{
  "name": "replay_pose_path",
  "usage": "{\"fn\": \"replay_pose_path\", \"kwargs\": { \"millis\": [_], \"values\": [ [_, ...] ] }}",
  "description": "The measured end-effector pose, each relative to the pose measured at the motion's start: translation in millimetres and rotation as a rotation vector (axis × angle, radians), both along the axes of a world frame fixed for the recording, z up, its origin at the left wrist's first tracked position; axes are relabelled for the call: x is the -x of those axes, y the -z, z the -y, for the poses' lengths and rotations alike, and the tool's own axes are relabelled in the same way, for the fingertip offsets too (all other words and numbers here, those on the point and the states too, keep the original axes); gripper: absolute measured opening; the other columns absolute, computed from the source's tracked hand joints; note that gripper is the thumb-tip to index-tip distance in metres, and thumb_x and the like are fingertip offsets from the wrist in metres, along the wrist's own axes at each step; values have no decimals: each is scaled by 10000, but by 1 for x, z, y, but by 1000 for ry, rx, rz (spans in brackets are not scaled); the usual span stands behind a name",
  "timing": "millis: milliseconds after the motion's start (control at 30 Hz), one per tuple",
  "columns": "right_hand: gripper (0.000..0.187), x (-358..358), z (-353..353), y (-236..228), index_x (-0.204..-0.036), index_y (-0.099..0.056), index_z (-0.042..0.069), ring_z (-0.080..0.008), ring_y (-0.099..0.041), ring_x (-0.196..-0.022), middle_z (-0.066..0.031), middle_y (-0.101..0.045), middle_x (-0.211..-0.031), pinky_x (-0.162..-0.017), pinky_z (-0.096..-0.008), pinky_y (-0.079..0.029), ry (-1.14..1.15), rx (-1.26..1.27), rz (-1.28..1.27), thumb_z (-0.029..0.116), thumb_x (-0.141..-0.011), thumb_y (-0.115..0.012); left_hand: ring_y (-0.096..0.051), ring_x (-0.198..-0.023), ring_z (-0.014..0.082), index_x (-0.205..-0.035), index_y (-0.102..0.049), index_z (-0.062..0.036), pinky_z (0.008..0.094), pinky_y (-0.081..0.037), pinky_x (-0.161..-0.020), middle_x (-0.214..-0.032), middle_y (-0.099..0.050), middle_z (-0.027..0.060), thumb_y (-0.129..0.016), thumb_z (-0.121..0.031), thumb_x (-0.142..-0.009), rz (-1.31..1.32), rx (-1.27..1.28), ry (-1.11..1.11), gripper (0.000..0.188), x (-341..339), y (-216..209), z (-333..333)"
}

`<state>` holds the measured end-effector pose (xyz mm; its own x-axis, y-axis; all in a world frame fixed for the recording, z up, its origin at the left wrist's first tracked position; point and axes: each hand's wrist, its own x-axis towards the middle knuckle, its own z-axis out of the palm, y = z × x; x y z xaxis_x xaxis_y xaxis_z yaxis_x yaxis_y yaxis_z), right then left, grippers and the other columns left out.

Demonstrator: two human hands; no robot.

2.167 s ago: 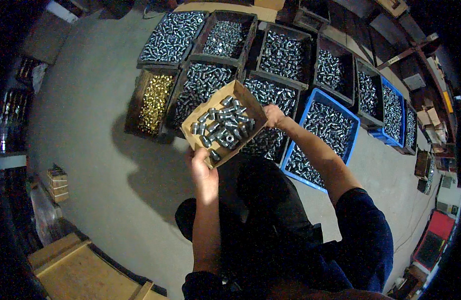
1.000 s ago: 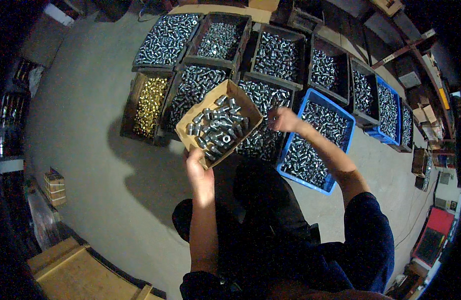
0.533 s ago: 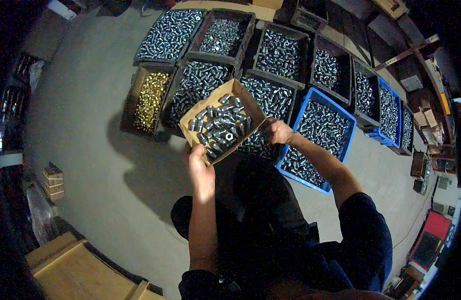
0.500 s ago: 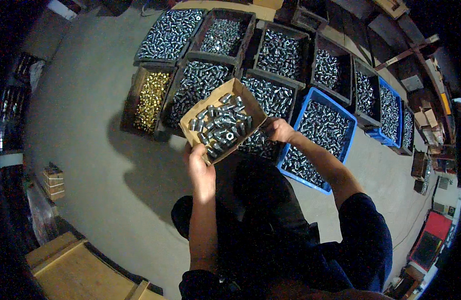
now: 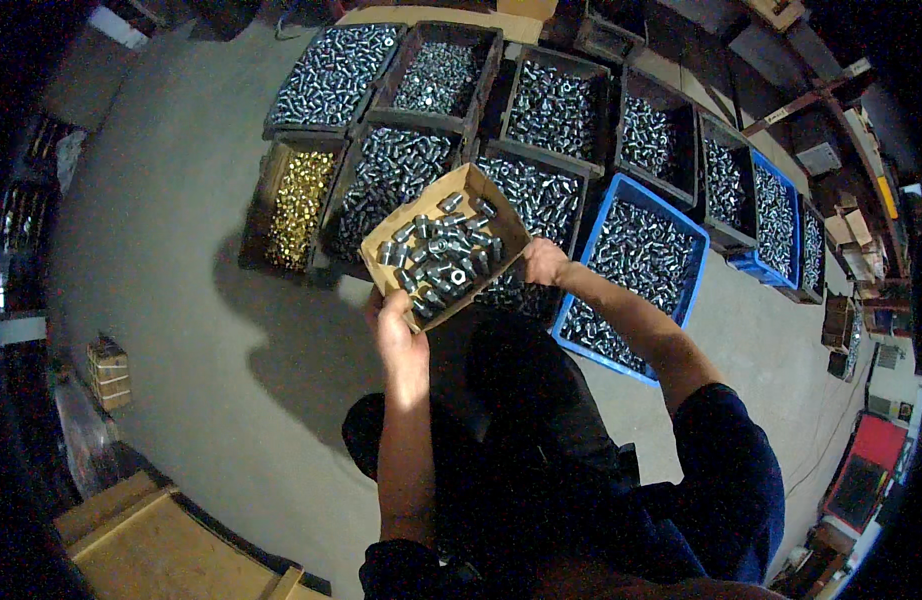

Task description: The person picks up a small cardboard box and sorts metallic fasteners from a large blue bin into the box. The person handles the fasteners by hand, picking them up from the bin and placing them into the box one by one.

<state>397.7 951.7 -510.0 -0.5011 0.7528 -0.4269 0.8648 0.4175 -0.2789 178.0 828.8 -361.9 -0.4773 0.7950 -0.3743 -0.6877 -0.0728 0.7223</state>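
An open cardboard box [image 5: 413,222] hangs tilted in front of me, above the floor and partly over the bins. Loose in it lie several silvery metal fittings [image 5: 459,240], one showing a bright hex end. My left hand [image 5: 396,325] grips the box's near left corner, thumb on the rim and fingers underneath. My right hand [image 5: 547,262] is closed on the box's right corner; its fingertips are partly hidden by the cardboard. Behind the box stands a dark bin [image 5: 587,190] of similar silvery fittings, partly covered by it.
Right of it stands a blue crate [image 5: 706,245] of silvery fittings. A bin of brass-coloured parts [image 5: 303,205] is at left. Several more dark bins spread across the back. A wooden crate [image 5: 171,540] sits at lower left, a small strapped bundle [image 5: 109,375] at far left.
My right hand has shifted slightly left along with the box's right edge. A few fittings have slid a little inside the box. The bins appear marginally shifted left in the view.
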Motion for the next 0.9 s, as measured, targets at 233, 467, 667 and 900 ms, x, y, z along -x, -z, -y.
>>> {"fn": "replay_pose_path", "kwargs": {
  "millis": [233, 467, 667, 900],
  "values": [
    [131, -83, -41, 62, -646, -624, 91, -245, -598, -689, -75, -624, -744, -602, -357, -474, 174, -154, -608, 217, -673, -601, -598, -871, 178, -1086, -507, 49, 306, -491, -767, -996, -580, 89, -441, 54, -694, 43, 44, 66, 398, -5, 14, -6],
    [173, -28, -54, -161, -783, -652, -62, -202, -602, -814, -141, -609, -974, -715, -308, -507, 351, 149, -1425, 47, -712, -538, -599, -871, 177, -1099, -504, 47, 304, -493, -768, -1011, -579, 91, -436, 70, -675, 56, 31, 69, 431, -3, 18, -5],
    [310, 26, -14, -230, -797, -670, 21, -260, -568, -1019, -132, -594, -1078, -886, -341, -436, -280, -96, -1047, -31, -497, -614, -593, -897, 188, -1133, -489, 57, 310, -488, -790, -1020, -575, 91, -427, 72, -658, 68, 48, 122, 479, -6, 18, -10],
    [555, -46, -22, -164, -1153, -552, -4, -218, -522, -1079, -147, -565, -1146, -944, -325, -385, 396, 65, -1248, 79, -609, -483, -581, -922, 183, -1164, -475, 66, 305, -469, -822, -1046, -565, 99, -436, 65, -634, -47, 44, 107, 532, -21, -1, -7]
  ]
}}
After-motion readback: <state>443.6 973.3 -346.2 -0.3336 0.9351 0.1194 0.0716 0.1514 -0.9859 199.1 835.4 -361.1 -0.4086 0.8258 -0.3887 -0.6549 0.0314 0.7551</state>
